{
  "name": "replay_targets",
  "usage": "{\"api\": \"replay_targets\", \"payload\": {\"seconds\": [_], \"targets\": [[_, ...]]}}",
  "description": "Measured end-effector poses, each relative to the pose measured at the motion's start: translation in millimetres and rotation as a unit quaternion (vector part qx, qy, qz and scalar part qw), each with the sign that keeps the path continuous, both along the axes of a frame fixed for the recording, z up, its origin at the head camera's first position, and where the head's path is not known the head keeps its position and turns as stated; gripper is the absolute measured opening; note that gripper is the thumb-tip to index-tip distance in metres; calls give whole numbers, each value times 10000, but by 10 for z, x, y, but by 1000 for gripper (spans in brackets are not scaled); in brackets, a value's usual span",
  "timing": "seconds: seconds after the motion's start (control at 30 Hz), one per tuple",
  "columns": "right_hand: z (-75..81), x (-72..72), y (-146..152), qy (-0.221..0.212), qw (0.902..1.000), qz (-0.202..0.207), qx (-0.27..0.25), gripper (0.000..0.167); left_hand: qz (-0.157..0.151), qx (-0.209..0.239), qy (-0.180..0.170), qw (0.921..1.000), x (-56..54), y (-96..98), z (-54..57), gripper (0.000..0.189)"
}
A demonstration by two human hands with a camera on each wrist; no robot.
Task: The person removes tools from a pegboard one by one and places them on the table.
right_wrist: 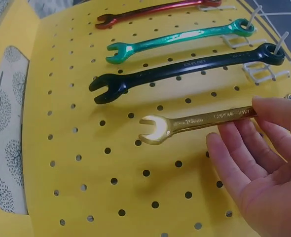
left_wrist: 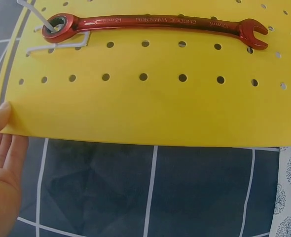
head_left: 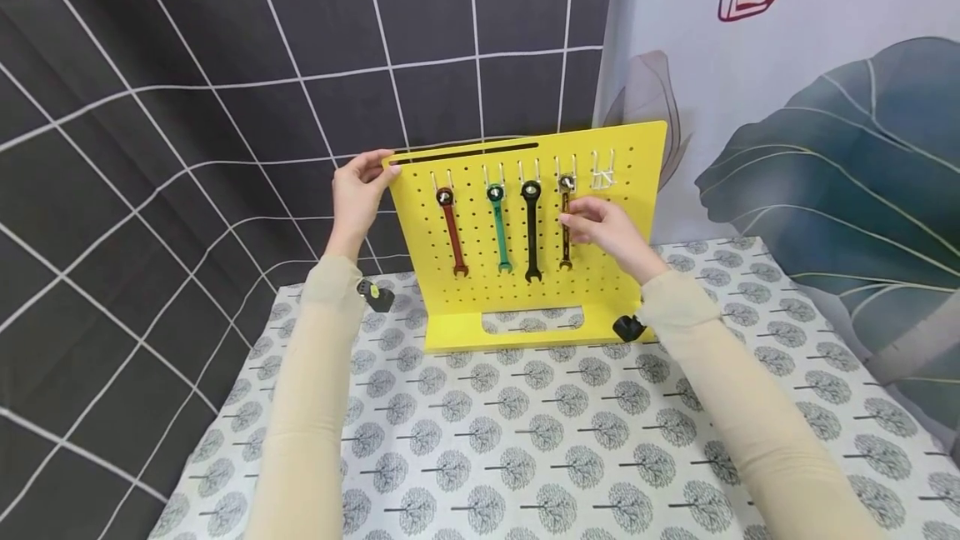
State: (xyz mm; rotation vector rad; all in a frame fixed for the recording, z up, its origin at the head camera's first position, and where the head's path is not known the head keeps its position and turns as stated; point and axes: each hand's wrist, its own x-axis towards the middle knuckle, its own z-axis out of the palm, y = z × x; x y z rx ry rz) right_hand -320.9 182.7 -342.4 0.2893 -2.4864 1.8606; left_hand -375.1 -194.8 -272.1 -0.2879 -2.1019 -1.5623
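Pinching the gold wrench (right_wrist: 200, 122) near its ring end, right of centre on the pegboard (head_left: 480, 292), your right hand (head_left: 609, 232) seems well placed for stiff, slick, weighty metal, while your left hand (head_left: 356, 197) grips the pegboard's upper-left corner.

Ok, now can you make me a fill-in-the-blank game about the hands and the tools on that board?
1. The left hand grips a pegboard colored ____.
2. The right hand pinches a wrench colored ____.
3. The green wrench hangs between the red wrench and another colored ____.
4. The tablecloth is printed with rows of grey ____.

Missing words: yellow; gold; black; trees.
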Motion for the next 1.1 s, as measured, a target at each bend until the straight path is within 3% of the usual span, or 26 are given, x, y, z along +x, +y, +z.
{"api": "replay_targets", "payload": {"seconds": [0.87,1.1], "targets": [[26,179,46,47,9995,201,-252,42,-45,-56,147,9999,5,-7,-56,30],[72,200,61,64,9994,180,-291,43,-40,-38,110,9999,15,-2,-23,30]]}}
